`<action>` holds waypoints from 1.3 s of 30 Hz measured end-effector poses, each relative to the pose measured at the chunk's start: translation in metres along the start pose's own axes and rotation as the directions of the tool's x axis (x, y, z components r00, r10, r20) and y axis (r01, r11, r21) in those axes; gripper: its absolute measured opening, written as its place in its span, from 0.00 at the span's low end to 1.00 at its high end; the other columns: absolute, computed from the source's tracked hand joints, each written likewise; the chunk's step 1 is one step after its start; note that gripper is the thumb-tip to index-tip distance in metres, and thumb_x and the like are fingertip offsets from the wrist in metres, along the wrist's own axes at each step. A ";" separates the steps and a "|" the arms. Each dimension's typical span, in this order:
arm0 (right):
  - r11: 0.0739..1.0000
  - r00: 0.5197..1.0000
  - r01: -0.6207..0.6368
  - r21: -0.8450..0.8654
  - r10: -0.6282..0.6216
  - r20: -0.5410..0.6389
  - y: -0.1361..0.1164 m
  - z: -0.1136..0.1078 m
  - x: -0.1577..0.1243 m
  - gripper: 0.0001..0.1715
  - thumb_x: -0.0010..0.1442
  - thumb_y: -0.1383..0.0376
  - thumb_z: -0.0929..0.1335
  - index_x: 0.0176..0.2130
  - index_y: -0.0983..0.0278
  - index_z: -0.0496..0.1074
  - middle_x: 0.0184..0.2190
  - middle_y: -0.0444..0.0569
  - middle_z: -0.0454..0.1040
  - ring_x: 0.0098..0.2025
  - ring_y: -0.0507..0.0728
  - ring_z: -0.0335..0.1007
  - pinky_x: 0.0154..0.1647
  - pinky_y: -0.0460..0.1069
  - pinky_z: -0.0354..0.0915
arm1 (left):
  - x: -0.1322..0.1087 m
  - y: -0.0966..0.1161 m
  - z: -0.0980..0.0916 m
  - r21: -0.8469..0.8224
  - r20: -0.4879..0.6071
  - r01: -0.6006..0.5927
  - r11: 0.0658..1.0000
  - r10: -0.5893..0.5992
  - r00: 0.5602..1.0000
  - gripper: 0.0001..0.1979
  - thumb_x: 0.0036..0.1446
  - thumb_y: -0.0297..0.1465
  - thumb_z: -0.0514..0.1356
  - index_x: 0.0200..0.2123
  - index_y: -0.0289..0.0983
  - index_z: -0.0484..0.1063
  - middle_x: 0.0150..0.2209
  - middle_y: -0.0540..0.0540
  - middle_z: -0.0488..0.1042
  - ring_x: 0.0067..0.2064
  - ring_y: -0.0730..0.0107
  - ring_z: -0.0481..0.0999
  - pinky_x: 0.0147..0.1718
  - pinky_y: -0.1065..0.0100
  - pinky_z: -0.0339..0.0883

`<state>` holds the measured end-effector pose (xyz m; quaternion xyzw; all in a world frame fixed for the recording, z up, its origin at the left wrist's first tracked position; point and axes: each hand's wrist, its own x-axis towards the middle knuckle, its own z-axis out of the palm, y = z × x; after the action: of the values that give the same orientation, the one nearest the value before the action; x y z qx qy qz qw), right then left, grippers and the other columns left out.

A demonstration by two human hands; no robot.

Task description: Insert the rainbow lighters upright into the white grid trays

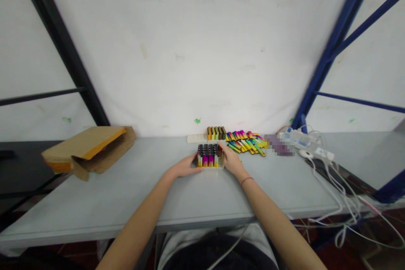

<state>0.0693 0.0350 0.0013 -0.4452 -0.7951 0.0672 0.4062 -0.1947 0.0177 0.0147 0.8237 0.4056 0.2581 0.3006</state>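
Your left hand point(185, 168) and right hand point(230, 161) bracket a block of upright lighters point(209, 156) standing on the bench point(126, 190), about midway along its length and nearer the far edge than the near one. The left fingers press flat against the left face of the block; the right fingers curl over its right face and top corner. Both sets of fingers lie against the lighters rather than closing around any single one, so the block is steadied, not lifted. Judged from this, the step in hand is squaring the block and closing up its rows. Behind it, against the far edge, stand a second short row of lighters point(216, 133) and a white tray point(196, 138); a loose heap of multicoloured lighters point(247, 141) lies just to the right of these. The next move probably calls for even pressure from both sides, since an uneven push would likely tip the upright pieces. A flattened cardboard box point(88, 149) rests toward the far left corner; a power strip with white cables point(311, 145) occupies the right end.
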 end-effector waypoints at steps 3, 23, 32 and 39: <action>0.988 0.999 0.048 -0.144 -0.048 0.003 0.000 -0.003 0.002 0.41 0.55 0.79 0.59 0.66 0.65 0.66 0.51 0.58 0.75 0.55 0.62 0.66 0.61 0.56 0.62 | 0.000 0.001 0.000 0.001 0.011 0.002 1.000 -0.002 1.000 0.43 0.54 0.46 0.66 0.68 0.33 0.59 0.69 0.38 0.61 0.67 0.45 0.62 0.68 0.50 0.52; 0.966 0.985 -0.167 -0.195 0.172 0.010 0.058 -0.013 -0.007 0.08 0.55 0.72 0.68 0.35 0.62 0.76 0.34 0.57 0.77 0.40 0.62 0.73 0.43 0.53 0.66 | 0.000 0.002 -0.001 0.000 0.000 0.007 1.000 -0.007 1.000 0.44 0.53 0.46 0.67 0.68 0.34 0.59 0.66 0.39 0.66 0.67 0.45 0.62 0.68 0.50 0.52; 0.938 0.934 -0.346 0.025 0.347 -0.088 0.034 -0.021 0.000 0.17 0.64 0.63 0.61 0.50 0.65 0.71 0.43 0.58 0.78 0.45 0.64 0.73 0.47 0.55 0.67 | -0.001 0.001 0.000 0.014 -0.004 0.020 1.000 -0.020 1.000 0.43 0.53 0.46 0.66 0.67 0.33 0.59 0.68 0.37 0.63 0.67 0.44 0.61 0.68 0.49 0.51; 0.945 0.953 -0.270 0.186 0.289 -0.088 0.032 -0.023 0.002 0.20 0.63 0.49 0.61 0.32 0.61 0.68 0.28 0.51 0.74 0.33 0.60 0.70 0.38 0.52 0.66 | 0.000 0.002 0.000 -0.006 0.001 0.012 1.000 -0.012 1.000 0.44 0.53 0.46 0.67 0.68 0.34 0.58 0.68 0.38 0.63 0.67 0.45 0.62 0.68 0.49 0.52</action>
<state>0.1060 0.0494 0.0024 -0.5202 -0.6906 0.1668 0.4740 -0.1943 0.0167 0.0161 0.8205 0.4095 0.2572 0.3049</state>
